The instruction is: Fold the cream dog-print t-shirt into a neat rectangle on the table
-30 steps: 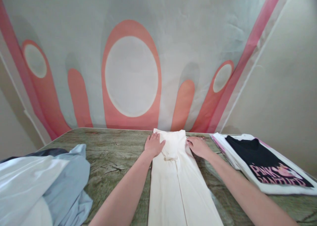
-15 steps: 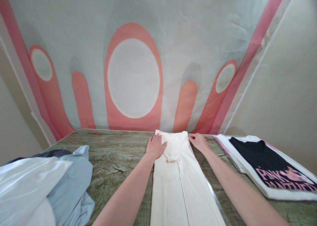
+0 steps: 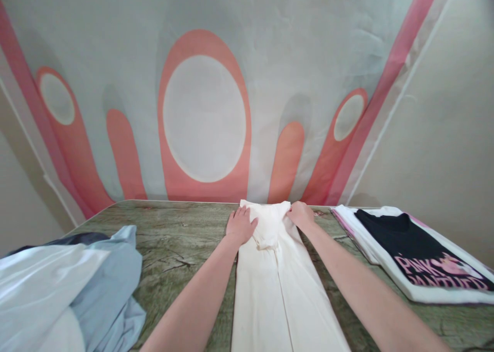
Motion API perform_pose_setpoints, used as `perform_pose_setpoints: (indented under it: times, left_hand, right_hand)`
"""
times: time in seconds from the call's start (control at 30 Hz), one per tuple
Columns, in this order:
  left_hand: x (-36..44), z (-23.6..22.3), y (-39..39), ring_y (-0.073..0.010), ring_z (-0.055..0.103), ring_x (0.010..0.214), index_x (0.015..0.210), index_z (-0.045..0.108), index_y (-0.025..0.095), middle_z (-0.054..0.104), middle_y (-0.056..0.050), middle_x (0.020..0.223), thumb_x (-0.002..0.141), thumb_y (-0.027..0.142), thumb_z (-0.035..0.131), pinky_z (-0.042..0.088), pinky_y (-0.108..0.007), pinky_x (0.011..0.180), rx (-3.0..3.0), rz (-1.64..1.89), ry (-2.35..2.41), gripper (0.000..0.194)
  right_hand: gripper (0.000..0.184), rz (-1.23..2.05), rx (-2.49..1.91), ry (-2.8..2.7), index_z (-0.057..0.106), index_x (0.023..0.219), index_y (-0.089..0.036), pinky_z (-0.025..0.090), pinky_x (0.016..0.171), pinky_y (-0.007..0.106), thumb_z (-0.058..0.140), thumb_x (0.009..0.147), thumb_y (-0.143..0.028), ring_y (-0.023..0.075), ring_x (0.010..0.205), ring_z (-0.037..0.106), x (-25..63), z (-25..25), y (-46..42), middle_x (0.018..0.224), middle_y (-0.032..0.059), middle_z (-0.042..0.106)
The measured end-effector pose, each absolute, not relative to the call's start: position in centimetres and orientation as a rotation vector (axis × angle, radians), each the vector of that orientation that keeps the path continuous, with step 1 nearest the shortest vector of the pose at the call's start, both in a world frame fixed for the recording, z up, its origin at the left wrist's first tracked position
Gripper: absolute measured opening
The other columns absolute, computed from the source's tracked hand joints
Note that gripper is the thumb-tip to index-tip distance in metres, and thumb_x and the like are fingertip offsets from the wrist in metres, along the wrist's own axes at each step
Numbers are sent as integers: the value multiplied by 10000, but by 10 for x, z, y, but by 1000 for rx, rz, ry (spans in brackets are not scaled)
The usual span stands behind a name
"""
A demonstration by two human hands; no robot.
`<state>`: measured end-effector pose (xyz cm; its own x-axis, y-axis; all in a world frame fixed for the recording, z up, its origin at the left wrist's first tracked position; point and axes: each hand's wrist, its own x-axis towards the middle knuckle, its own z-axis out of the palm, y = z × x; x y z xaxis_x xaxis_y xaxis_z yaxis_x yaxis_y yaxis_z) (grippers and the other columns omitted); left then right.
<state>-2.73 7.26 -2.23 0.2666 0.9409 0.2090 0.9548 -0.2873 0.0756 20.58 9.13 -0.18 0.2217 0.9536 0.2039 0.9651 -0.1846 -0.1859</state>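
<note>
A pair of cream-white trousers [image 3: 257, 295] lies lengthwise on the wooden-patterned table [image 3: 165, 233], waist end at the far edge and legs running toward me. Flat on the upper left side of the trousers rests my left hand [image 3: 241, 225], its fingers spread. At the upper right corner of the waist, my right hand [image 3: 301, 215] has its fingers curled round the fabric edge. Its fingertips are partly hidden. A folded-over flap of cloth shows between the hands, just above where the legs divide.
To the left is a loose heap of clothes with a white piece [image 3: 42, 280] and a light blue piece [image 3: 111, 285]. Folded shirts lie stacked on the right, a black printed T-shirt [image 3: 409, 244] on top. A wall with a pink-and-grey printed sheet [image 3: 204, 120] rises behind the table.
My right hand has moved slightly left, onto the waist corner of the trousers, and its fingers now close on the edge. My left hand stays flat in place. The view has shifted a little.
</note>
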Motion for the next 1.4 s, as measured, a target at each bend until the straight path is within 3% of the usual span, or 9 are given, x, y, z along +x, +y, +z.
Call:
perform_pose_setpoints:
  times: [0.47,0.6,0.73,0.87,1.0,1.13,1.4]
  left_hand:
    - [-25,-17,69,-243,235,1311,1339,339,145,286,-100,1428,886,497,239,188,-429,1057,-2465,-332,-1853,582]
    - [-26,-18,68,-245,233,1311,1339,333,139,280,-103,1430,887,491,236,185,-431,1059,-2469,-348,-1860,581]
    - [-24,-11,67,-242,199,1323,1335,331,127,276,-103,1431,886,417,288,166,-433,1066,-2433,-399,-1840,537]
    - [-7,1,58,-200,217,1320,1329,344,165,323,-73,1413,903,311,266,145,-401,1077,-2561,-452,-1632,457]
    - [14,1,40,-181,245,1310,1336,335,231,321,-39,1417,932,413,148,194,-392,1055,-2864,-380,-1327,481]
    - [16,-6,28,-205,189,1330,1366,284,234,241,-41,1452,918,501,121,141,-415,1062,-2921,-279,-1249,546]
    - [11,-10,31,-223,178,1330,1373,273,217,230,-53,1455,920,496,132,120,-423,1057,-2900,-277,-1241,551]
  right_hand:
    - [265,-85,-2270,-1786,690,838,-131,468,703,344,502,750,-295,277,862,624,212,-3,86,939,168,661]
    - [298,-68,-2152,-1879,654,943,-159,448,783,346,438,817,-322,256,950,587,211,1,69,1025,132,638]
    - [364,-28,-1810,-2154,548,1163,-170,340,964,282,382,861,-285,191,1121,488,209,-2,36,1221,84,550]
    - [502,114,-1515,-2447,383,1334,-161,226,1055,343,303,896,-393,205,1284,303,205,-9,5,1402,76,363]
    - [590,201,-1621,-2492,272,1395,-188,154,1075,402,232,893,-495,225,1340,170,198,-10,-9,1466,58,224]
    - [649,231,-1761,-2478,172,1423,-210,96,1078,450,163,877,-561,240,1356,86,203,-7,-21,1487,27,124]
    - [765,94,-2002,-2359,193,1410,-92,28,1079,487,118,852,-610,252,1356,71,219,-5,-57,1475,91,137]
